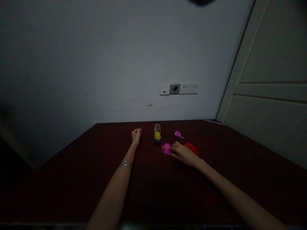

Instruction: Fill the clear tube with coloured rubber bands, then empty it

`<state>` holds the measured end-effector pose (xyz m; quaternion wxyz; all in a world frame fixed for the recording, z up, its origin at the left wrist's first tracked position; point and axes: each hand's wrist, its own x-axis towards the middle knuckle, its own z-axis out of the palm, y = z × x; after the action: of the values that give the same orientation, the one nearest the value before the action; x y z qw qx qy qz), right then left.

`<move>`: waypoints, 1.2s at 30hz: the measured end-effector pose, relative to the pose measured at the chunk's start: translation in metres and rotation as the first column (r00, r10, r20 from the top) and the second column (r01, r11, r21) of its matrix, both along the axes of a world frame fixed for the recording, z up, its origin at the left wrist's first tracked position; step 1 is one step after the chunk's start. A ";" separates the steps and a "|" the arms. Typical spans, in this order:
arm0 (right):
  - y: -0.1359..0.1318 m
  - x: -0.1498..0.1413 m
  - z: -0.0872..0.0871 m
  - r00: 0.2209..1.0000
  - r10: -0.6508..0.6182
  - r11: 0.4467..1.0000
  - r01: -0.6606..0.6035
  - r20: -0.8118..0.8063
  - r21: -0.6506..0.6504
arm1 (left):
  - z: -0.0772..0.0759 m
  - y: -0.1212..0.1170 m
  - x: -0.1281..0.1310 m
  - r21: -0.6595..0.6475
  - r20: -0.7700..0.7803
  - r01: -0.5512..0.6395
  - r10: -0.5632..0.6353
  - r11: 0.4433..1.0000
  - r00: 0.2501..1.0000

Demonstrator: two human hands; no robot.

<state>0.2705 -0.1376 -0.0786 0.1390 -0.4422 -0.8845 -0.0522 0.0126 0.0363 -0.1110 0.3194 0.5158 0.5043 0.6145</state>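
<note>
On the dark red table, my right hand [183, 153] reaches over a small heap of cut pink yarn [166, 149]. Its fingers are bent and closed on the heap's right edge; the fingertips are partly hidden. Beside that hand lies a bundle of red yarn [192, 148], partly covered by it. My left hand [136, 135] rests in a loose fist left of a glass jar [157, 127], apart from it, and nothing shows in the fist. The jar stands upright without a lid, with blue bits at the bottom and yellow bits above. Behind my right hand is a small coil of pink yarn [177, 134] with a loose tail.
The table [153, 188] meets a pale wall [120, 57] at its back edge. Sockets and a switch plate [189, 88] are set in the wall. A panelled door [271, 80] stands at the right. The light is dim.
</note>
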 end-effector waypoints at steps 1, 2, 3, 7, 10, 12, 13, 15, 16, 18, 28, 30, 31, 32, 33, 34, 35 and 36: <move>0.000 0.000 -0.001 1.000 0.004 1.000 -0.004 -0.009 -0.003 | 0.000 0.000 0.000 0.000 0.006 -0.005 0.005 1.000 1.000; 0.000 -0.001 -0.002 1.000 0.009 1.000 -0.009 -0.016 -0.005 | 0.000 0.000 0.001 0.002 0.006 -0.012 0.012 1.000 1.000; 0.001 -0.001 -0.002 1.000 0.013 1.000 -0.013 -0.023 -0.007 | -0.001 0.000 0.001 0.004 0.000 -0.019 0.019 1.000 1.000; -0.001 -0.003 -0.002 0.999 0.021 1.000 -0.022 -0.036 -0.011 | -0.002 0.002 0.002 0.004 -0.040 -0.027 0.027 1.000 0.999; -0.003 -0.004 0.001 0.999 0.015 1.000 -0.016 -0.034 -0.011 | -0.004 0.003 0.002 0.009 -0.059 -0.023 0.023 1.000 0.998; -0.005 -0.005 0.003 1.000 0.008 1.000 -0.008 -0.030 -0.019 | -0.004 0.003 0.001 0.023 -0.069 -0.009 0.010 1.000 0.998; -0.005 -0.005 0.003 1.000 0.003 1.000 -0.004 -0.029 -0.024 | -0.005 0.003 0.001 0.030 -0.074 -0.001 0.003 1.000 0.997; -0.005 -0.005 0.003 1.000 -0.005 1.000 0.004 -0.030 -0.028 | -0.005 0.004 0.001 0.036 -0.087 0.005 -0.001 0.999 0.996; -0.005 -0.006 0.003 0.999 -0.012 1.000 0.011 -0.033 -0.028 | -0.005 0.004 0.001 0.035 -0.094 0.004 0.000 0.999 0.996; -0.004 -0.006 0.001 0.999 -0.028 0.999 0.027 -0.038 -0.024 | -0.006 0.005 0.001 0.028 -0.110 -0.002 0.005 1.000 0.994; -0.003 -0.010 0.000 0.999 -0.044 0.999 0.044 -0.029 0.002 | -0.007 0.005 0.002 0.003 -0.130 0.009 -0.009 1.000 0.992; -0.003 -0.009 0.002 0.998 -0.028 1.000 0.028 -0.049 0.001 | -0.006 0.004 0.002 0.009 -0.132 0.010 -0.009 1.000 0.991; -0.003 -0.009 0.002 0.998 -0.021 1.000 0.021 -0.067 -0.004 | -0.006 0.004 0.002 0.012 -0.135 0.009 -0.007 1.000 0.991; -0.002 -0.009 0.003 0.996 -0.016 1.000 0.015 -0.088 -0.012 | -0.005 0.003 0.003 0.015 -0.138 0.009 -0.007 1.000 0.990; -0.002 -0.008 0.004 0.994 -0.012 1.000 0.010 -0.111 -0.022 | -0.005 0.003 0.003 0.017 -0.140 0.010 -0.007 1.000 0.990; -0.002 -0.008 0.004 0.991 -0.010 0.999 0.005 -0.134 -0.033 | -0.005 0.003 0.003 0.017 -0.140 0.010 -0.008 1.000 0.990; -0.001 -0.008 0.005 0.988 -0.007 0.999 0.000 -0.156 -0.046 | -0.005 0.003 0.003 0.016 -0.140 0.012 -0.009 1.000 0.990; -0.001 -0.008 0.006 0.984 -0.006 0.998 -0.004 -0.180 -0.059 | -0.005 0.003 0.003 0.012 -0.141 0.012 -0.011 1.000 0.990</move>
<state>0.2627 -0.1386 -0.0731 0.2053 -0.4495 -0.8693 0.0141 0.0155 0.0396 -0.1161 0.2834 0.5627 0.5187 0.5779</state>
